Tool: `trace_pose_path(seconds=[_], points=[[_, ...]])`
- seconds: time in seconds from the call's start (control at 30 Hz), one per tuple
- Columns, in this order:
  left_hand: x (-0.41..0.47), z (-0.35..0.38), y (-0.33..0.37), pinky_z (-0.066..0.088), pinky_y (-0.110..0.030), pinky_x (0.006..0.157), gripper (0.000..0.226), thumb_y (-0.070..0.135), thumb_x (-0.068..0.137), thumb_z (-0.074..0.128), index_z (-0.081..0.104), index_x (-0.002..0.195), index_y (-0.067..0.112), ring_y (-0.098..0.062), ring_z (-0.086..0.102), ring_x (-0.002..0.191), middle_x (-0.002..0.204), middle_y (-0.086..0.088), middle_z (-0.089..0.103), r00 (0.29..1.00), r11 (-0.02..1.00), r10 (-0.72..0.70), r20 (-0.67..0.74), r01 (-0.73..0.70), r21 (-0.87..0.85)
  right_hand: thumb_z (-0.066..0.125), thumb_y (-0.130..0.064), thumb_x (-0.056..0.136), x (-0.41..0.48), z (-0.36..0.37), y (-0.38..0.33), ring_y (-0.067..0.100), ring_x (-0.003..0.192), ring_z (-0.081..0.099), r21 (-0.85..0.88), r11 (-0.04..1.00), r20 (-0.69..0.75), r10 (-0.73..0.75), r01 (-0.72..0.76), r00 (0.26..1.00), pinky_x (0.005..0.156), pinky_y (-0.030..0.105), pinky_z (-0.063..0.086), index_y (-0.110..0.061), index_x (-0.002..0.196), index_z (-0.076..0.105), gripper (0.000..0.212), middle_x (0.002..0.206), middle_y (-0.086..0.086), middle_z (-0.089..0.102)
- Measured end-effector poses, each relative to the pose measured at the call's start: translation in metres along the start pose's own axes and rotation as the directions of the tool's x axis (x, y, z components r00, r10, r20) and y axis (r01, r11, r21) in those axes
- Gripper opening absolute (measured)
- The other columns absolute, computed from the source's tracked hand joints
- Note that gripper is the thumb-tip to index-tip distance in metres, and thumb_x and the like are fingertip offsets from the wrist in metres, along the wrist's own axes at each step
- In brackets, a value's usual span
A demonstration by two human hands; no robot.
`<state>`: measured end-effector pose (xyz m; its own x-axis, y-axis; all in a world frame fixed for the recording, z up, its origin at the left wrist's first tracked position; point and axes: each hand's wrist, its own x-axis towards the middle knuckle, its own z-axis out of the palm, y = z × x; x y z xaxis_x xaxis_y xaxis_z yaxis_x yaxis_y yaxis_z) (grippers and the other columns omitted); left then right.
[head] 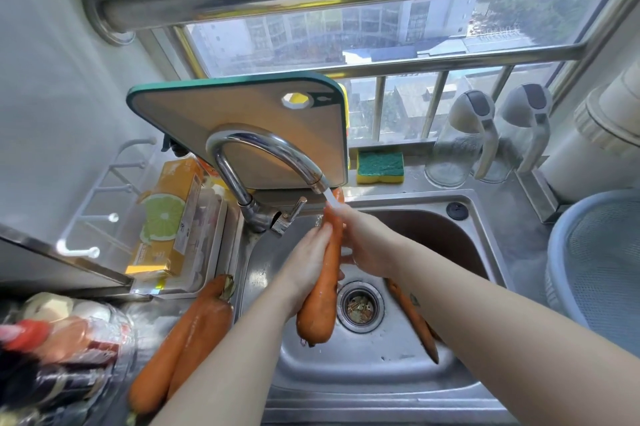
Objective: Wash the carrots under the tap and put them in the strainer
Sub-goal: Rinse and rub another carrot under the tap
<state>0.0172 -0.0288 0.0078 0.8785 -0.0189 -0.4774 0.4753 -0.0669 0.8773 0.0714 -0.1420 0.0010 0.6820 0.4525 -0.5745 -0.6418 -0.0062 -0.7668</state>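
Just left of the sink (346, 366), two carrots (187, 339) lie side by side on the counter, dull and apparently not yet rinsed, their thick ends toward the back wall.

Over the sink itself, the left hand (308, 259) cups the held carrot (322, 290) along its left flank, palm and fingers wrapped against it. The carrot's long axis runs from the person toward the back of the sink. Its fat end hangs low, just left of the sink's drain (360, 306), and its thin tip is up under the spout of the tap (266, 152). Water (332, 200) falls onto that upper end. The right hand (367, 245) closes round the upper half from the other side, fingers curled over it, so both hands grip the one carrot between them.

Further right in the sink, a loose carrot (414, 318) lies on the basin floor, partly hidden under the right forearm, thin tip toward the person.

Right of the sink, well apart from the hands, stands the strainer (557, 238), with no carrot visible in the part that shows.

I'd judge the washing is in its early part. Once this carrot is clean it has to travel rightward, across the sink's rim. The right hand is the nearer one to carry it, and swinging the carrot round by its thin end should do it.
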Motion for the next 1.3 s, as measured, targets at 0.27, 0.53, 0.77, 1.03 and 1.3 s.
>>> trace_pose_path(seconds=[0.27, 0.53, 0.77, 1.03, 1.3], points=[[0.006, 0.011, 0.004, 0.05, -0.032, 0.055, 0.057, 0.049, 0.101, 0.027, 0.061, 0.11, 0.005, -0.025, 0.062, 0.057, 0.072, -0.017, 0.064, 0.957, 0.941, -0.29, 0.016, 0.289, -0.178, 0.065, -0.008, 0.087, -0.023, -0.023, 0.005, 0.015, 0.075, 0.059, -0.121, 0.977, 0.174, -0.155, 0.177, 0.973, 0.063, 0.02, 0.05, -0.002, 0.122, 0.052, 0.038, 0.095, 0.01, 0.059], [-0.005, 0.009, 0.01, 0.054, -0.038, 0.071, 0.051, 0.051, 0.1, 0.027, 0.06, 0.113, 0.014, -0.027, 0.064, 0.08, 0.092, -0.016, 0.065, 0.95, 0.925, -0.264, 0.167, 0.298, -0.236, 0.051, -0.048, 0.094, 0.003, -0.007, 0.005, 0.018, 0.065, 0.062, 0.02, 0.997, -0.188, -0.069, 0.074, 0.98, 0.062, 0.029, 0.053, -0.009, 0.096, 0.062, 0.041, 0.086, 0.013, 0.067], [-0.015, -0.013, -0.006, 0.057, -0.035, 0.067, 0.05, 0.048, 0.098, 0.035, 0.056, 0.118, 0.008, -0.025, 0.067, 0.074, 0.086, -0.016, 0.068, 0.944, 0.921, -0.31, 0.117, 0.328, -0.212, 0.046, -0.038, 0.098, 0.011, 0.011, 0.001, 0.024, 0.069, 0.065, 0.41, 0.912, -0.087, 0.015, 0.023, 0.996, 0.071, 0.036, 0.054, -0.01, 0.104, 0.059, 0.032, 0.083, 0.008, 0.068], [-0.02, -0.016, -0.012, 0.05, -0.03, 0.055, 0.056, 0.056, 0.094, 0.038, 0.063, 0.088, 0.006, -0.019, 0.06, 0.054, 0.068, -0.01, 0.063, 0.885, 0.859, -0.399, 0.24, 0.452, -0.239, 0.031, -0.043, 0.101, 0.005, -0.007, -0.003, 0.019, 0.089, 0.062, 0.286, 0.958, 0.049, -0.018, 0.003, 0.999, 0.085, 0.034, 0.044, -0.014, 0.106, 0.062, 0.042, 0.092, 0.003, 0.073], [-0.01, -0.007, -0.01, 0.055, -0.029, 0.059, 0.065, 0.053, 0.098, 0.023, 0.063, 0.103, 0.001, -0.023, 0.067, 0.063, 0.079, -0.016, 0.068, 0.865, 0.797, -0.381, 0.325, 0.486, -0.359, 0.046, -0.046, 0.095, -0.012, -0.03, -0.003, 0.015, 0.091, 0.064, 0.055, 0.994, -0.032, -0.096, 0.098, 0.995, 0.085, 0.031, 0.047, -0.016, 0.1, 0.063, 0.036, 0.097, 0.003, 0.074]])
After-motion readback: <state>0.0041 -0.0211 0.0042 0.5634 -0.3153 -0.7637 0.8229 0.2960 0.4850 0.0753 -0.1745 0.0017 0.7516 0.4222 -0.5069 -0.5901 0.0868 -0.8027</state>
